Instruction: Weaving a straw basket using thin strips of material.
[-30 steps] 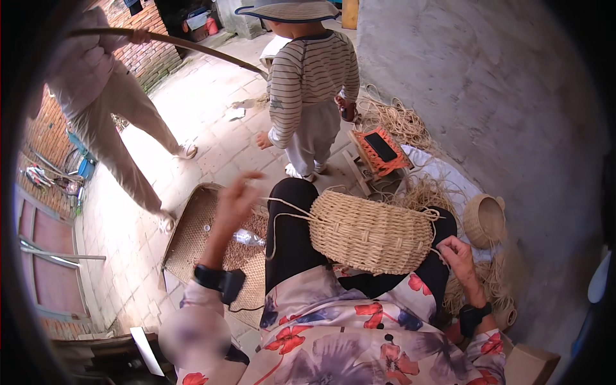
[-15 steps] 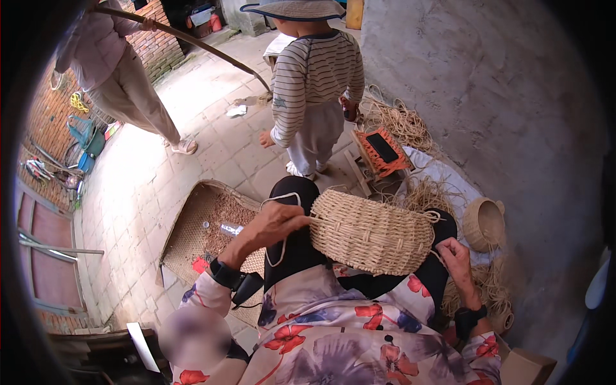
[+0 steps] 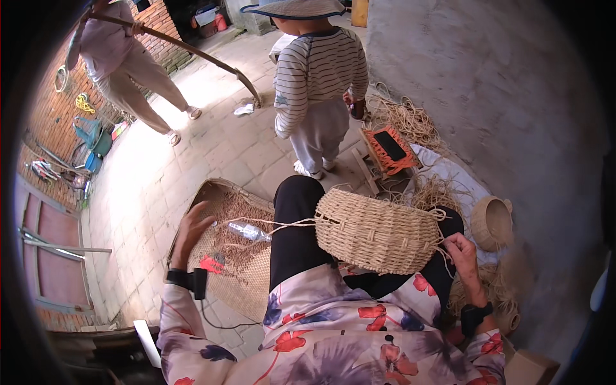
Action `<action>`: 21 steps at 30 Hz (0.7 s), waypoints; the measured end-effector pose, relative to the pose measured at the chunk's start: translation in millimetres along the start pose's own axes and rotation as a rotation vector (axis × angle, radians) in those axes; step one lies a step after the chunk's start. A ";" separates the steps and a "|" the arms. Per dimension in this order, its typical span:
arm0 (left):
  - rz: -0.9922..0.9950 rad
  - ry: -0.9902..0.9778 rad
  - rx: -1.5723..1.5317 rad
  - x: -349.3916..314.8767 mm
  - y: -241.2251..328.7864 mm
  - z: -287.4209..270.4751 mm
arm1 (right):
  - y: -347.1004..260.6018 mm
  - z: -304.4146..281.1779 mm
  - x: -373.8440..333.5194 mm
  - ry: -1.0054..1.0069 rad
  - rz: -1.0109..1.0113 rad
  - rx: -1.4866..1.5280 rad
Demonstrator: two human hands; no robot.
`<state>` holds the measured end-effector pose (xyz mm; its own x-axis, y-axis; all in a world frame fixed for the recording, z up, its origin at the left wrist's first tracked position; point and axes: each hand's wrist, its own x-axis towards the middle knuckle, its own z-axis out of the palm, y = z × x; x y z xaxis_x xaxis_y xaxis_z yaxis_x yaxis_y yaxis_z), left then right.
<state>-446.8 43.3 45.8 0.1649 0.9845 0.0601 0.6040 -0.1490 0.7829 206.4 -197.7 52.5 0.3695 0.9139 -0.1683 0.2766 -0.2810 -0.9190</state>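
Note:
A woven straw basket [image 3: 378, 231] lies tilted across my lap, with loose ends of cord at both sides. My left hand [image 3: 190, 232] is out to the left, over the woven tray. Its fingers are closed on a pale straw cord [image 3: 292, 224], which runs nearly straight from the basket's left end. A second strand hangs slacker below it. Close by the basket's right end, my right hand [image 3: 463, 255] pinches a thin cord end; its fingertips are partly hidden.
The woven tray [image 3: 240, 292] on the left holds brown bits and a clear plastic bottle [image 3: 249, 231]. A child [image 3: 321, 90] stands ahead, beside a stool with an orange woven seat [image 3: 378, 163]. Another person [image 3: 131, 70] holds a long-handled tool. Straw bundles [image 3: 407, 122] and a small round basket [image 3: 491, 223] lie rightward.
My left hand has swung left, away from the basket, drawing the cord out straighter. My right hand has barely moved. The other person has stepped and shifted the tool; the child's near arm has moved in.

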 end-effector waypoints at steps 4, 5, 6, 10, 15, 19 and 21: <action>0.144 -0.357 -0.009 1.5 140.8 108.2 | -0.9 -0.3 -1.2 0.004 0.027 -0.013; 0.331 -0.314 0.237 -4.3 166.9 121.1 | -1.2 0.2 -2.7 0.014 0.039 -0.031; 0.343 -0.319 0.384 -8.0 188.5 132.9 | -1.3 0.9 -4.2 0.014 0.024 -0.016; 0.444 -0.481 0.298 -3.5 216.6 135.6 | -0.6 3.6 -8.6 0.046 0.012 -0.002; 0.151 -0.583 -0.069 17.5 148.0 117.7 | 1.6 -3.3 -7.3 0.009 0.044 0.006; -0.064 -0.081 0.009 50.5 14.4 34.8 | 3.7 -7.1 -5.8 -0.001 0.026 0.007; -0.234 0.260 -0.036 51.6 -63.3 -25.0 | 5.3 -6.0 -5.9 0.013 -0.003 0.011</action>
<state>-496.0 105.8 14.8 -0.1815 0.9830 0.0279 0.5730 0.0827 0.8154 211.0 -206.2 50.8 0.3804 0.9108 -0.1604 0.2677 -0.2745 -0.9236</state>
